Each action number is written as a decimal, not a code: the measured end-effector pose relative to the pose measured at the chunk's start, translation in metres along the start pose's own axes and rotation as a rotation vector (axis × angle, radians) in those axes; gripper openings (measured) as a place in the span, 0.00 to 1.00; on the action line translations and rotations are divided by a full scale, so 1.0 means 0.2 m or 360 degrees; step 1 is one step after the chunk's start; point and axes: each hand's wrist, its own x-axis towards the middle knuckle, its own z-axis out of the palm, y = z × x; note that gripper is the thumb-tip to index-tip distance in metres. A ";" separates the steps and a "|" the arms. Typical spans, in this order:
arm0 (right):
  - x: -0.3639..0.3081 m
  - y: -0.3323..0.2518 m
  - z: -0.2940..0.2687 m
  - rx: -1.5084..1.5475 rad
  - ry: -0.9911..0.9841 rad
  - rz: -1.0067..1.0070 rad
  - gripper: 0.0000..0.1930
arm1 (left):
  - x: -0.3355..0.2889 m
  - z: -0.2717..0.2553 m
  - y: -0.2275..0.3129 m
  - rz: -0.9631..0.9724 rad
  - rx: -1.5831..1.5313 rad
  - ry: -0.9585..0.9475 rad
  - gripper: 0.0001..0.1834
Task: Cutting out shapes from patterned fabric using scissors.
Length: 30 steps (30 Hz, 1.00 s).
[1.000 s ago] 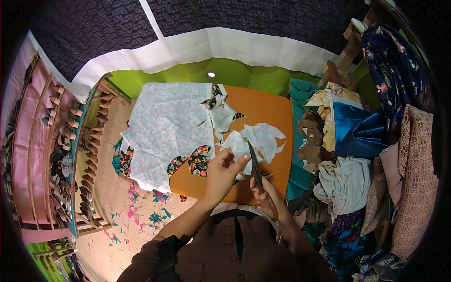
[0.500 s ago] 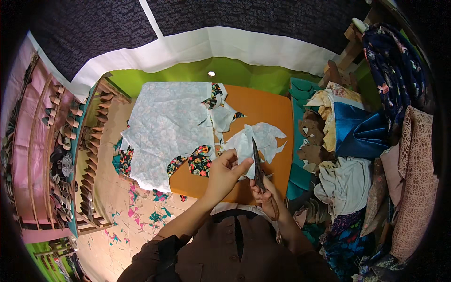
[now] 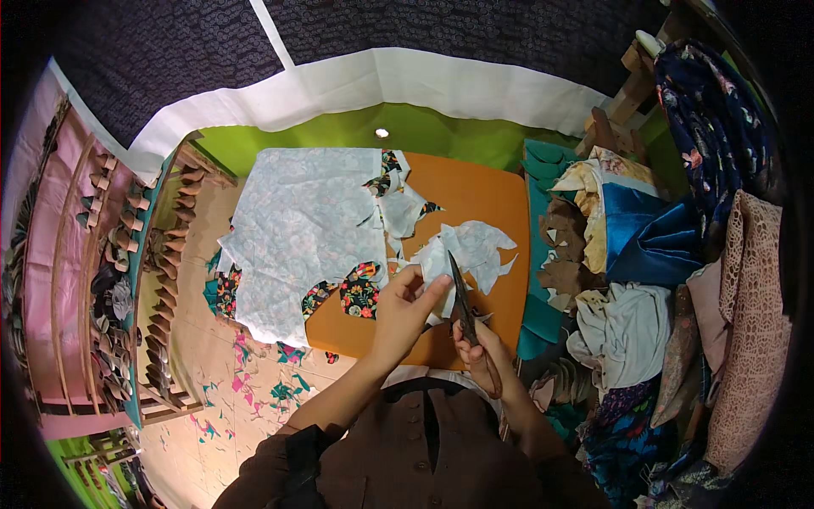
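My left hand (image 3: pixel 405 312) pinches a piece of pale fabric (image 3: pixel 436 261) between thumb and fingers over the orange table (image 3: pixel 339 332). In my right hand (image 3: pixel 476 346) are dark metal scissors (image 3: pixel 465 305), fingers through the handles, blades pointing away and lying along the fabric's right edge. Whether the blades are parted is hard to see. Beyond them lies a loose pale cut piece (image 3: pixel 482 251) with pointed ends. A large sheet of floral cloth (image 3: pixel 305 220), pale back side up, covers the table's left; its black floral face (image 3: pixel 359 293) shows at folded edges.
Racks of wooden shoe lasts (image 3: pixel 170 263) stand on the left. Colourful scraps (image 3: pixel 284 390) litter the tiled floor. To the right are teal cut pieces (image 3: pixel 543 322), a folded blue satin cloth (image 3: pixel 649 237), a crumpled white cloth (image 3: pixel 623 331) and hanging crocheted fabric (image 3: pixel 750 322).
The scissors and my right hand have shifted slightly, the blade tips swinging a little to the left. My left hand has moved slightly left, still on the fabric piece.
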 end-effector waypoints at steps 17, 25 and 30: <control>0.00 0.02 0.03 0.0261 -0.0025 0.0018 0.35 | -0.02 0.01 -0.06 0.0093 0.0220 0.0115 0.09; 0.00 -0.01 0.03 0.0397 -0.0044 0.0063 0.37 | -0.02 -0.03 -0.05 0.0006 0.0517 -0.0031 0.09; -0.02 -0.03 0.02 0.0404 -0.0099 0.0177 0.35 | -0.02 0.03 -0.04 0.0243 0.0043 0.0016 0.14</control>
